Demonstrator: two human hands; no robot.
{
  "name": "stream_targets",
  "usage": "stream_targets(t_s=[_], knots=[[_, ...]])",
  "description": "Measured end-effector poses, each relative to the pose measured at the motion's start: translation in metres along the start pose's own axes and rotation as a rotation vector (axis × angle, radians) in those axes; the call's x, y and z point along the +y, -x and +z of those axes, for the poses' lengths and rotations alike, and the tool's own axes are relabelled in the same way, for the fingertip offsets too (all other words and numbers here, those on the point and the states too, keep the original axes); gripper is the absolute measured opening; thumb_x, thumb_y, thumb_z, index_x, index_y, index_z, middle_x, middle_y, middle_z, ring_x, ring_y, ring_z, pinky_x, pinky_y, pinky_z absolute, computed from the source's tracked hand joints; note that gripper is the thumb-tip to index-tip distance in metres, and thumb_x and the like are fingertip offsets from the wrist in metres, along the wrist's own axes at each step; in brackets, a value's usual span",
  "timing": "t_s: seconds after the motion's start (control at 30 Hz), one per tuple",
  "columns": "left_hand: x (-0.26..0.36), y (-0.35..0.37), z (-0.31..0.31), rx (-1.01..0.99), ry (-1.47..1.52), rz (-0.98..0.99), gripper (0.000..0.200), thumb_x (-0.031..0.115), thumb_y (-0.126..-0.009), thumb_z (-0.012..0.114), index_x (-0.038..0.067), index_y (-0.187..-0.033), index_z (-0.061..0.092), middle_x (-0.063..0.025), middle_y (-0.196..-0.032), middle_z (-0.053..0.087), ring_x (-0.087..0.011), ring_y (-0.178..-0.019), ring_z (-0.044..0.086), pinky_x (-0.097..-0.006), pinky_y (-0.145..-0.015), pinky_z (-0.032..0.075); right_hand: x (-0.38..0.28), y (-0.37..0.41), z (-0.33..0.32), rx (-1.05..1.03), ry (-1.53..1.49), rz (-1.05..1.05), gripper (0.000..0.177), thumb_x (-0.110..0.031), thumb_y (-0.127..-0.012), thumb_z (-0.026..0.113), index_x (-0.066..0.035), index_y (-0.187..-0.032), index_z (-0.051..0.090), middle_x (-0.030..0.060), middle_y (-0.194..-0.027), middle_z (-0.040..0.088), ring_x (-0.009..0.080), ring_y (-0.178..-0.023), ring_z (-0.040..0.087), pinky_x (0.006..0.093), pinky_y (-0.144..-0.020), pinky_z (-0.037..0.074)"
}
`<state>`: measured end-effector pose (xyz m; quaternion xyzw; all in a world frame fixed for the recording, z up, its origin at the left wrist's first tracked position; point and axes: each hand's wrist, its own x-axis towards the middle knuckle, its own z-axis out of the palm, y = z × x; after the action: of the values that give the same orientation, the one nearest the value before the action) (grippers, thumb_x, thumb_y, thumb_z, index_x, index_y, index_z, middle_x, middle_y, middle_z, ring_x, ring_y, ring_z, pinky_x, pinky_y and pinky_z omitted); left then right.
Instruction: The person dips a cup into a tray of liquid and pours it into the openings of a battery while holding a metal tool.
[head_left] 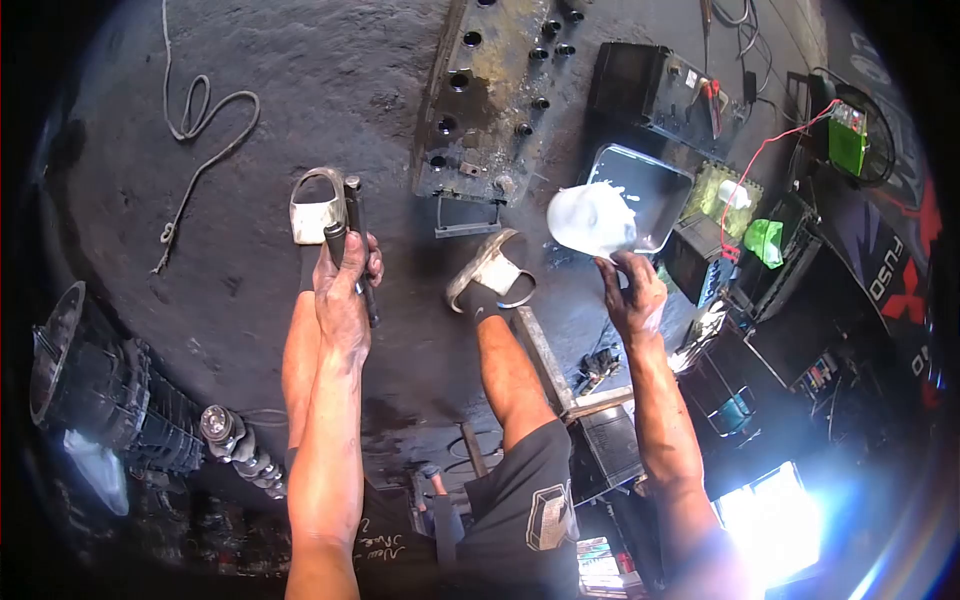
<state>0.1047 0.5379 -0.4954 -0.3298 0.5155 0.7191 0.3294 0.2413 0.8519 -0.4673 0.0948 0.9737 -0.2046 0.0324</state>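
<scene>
My left hand [342, 285] is closed around dark, rod-like tools [354, 215]; a longer one and a shorter one show, but their exact kind I cannot make out. They are held in front of my sandalled foot. Over on the right, my right hand [636, 297] pinches the lower edge of a white, cup-like plastic container [588, 218]. That container is tilted and overlaps the left side of a rectangular tray [680, 192] with a pale rim and a dark inside. White specks show near the container's edge.
A long metal engine part [490, 70] with round holes lies ahead. Beside it stands a black battery-like box [640, 95]. Rope [195, 130] trails over the dark floor. A crankshaft-like part [240, 450] and a large ribbed housing [115, 390] sit at lower left. A metal frame [545, 365] stands near my leg.
</scene>
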Motion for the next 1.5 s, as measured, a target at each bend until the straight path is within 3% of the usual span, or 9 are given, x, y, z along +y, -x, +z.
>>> stream_targets(t_s=[0.2, 0.37, 0.47, 0.87, 1.5], knots=[[0.01, 0.0, -0.006, 0.045, 0.05, 0.027, 0.028, 0.033, -0.093, 0.059, 0.005, -0.096, 0.056, -0.0004, -0.081, 0.054, -0.0076, -0.068, 0.049, -0.0231, -0.06, 0.038, -0.056, -0.061, 0.004, -0.035, -0.006, -0.135, 0.026, -0.011, -0.072, 0.079, -0.005, -0.085, 0.057, 0.0084, -0.073, 0.061, 0.0248, -0.063, 0.062, 0.0337, -0.052, 0.051], [0.016, -0.002, -0.011, 0.063, 0.082, 0.049, 0.029, 0.032, -0.093, 0.059, 0.004, -0.095, 0.056, 0.0, -0.078, 0.053, -0.0076, -0.066, 0.048, -0.0233, -0.06, 0.037, -0.082, -0.091, 0.017, -0.049, -0.055, -0.14, 0.022, -0.006, -0.074, 0.077, -0.002, -0.084, 0.058, 0.0094, -0.071, 0.062, 0.0235, -0.06, 0.062, 0.0325, -0.052, 0.048], [0.02, -0.004, -0.013, 0.063, 0.102, 0.05, 0.029, 0.033, -0.093, 0.059, 0.004, -0.096, 0.056, 0.0, -0.078, 0.053, -0.0074, -0.066, 0.048, -0.0236, -0.06, 0.037, -0.091, -0.107, 0.028, -0.042, -0.071, -0.072, 0.023, -0.019, -0.077, 0.076, -0.005, -0.079, 0.058, 0.0076, -0.067, 0.06, 0.0246, -0.057, 0.06, 0.0342, -0.05, 0.048], [0.031, -0.005, -0.02, 0.062, 0.116, 0.048, 0.029, 0.031, -0.093, 0.058, 0.004, -0.098, 0.055, -0.0009, -0.081, 0.054, -0.0073, -0.067, 0.049, -0.0237, -0.06, 0.038, -0.098, -0.146, 0.052, -0.177, -0.074, -0.017, 0.025, -0.025, -0.084, 0.068, -0.002, -0.081, 0.06, 0.0156, -0.07, 0.062, 0.0347, -0.061, 0.062, 0.041, -0.054, 0.049], [0.036, -0.005, -0.019, 0.052, 0.084, 0.039, 0.034, 0.036, -0.092, 0.06, 0.003, -0.097, 0.055, -0.001, -0.08, 0.053, -0.0076, -0.068, 0.048, -0.0236, -0.06, 0.037, -0.094, -0.165, 0.055, -0.228, -0.05, 0.037, 0.029, -0.029, -0.084, 0.068, -0.001, -0.08, 0.061, 0.0178, -0.07, 0.062, 0.0355, -0.062, 0.062, 0.0403, -0.056, 0.048]])
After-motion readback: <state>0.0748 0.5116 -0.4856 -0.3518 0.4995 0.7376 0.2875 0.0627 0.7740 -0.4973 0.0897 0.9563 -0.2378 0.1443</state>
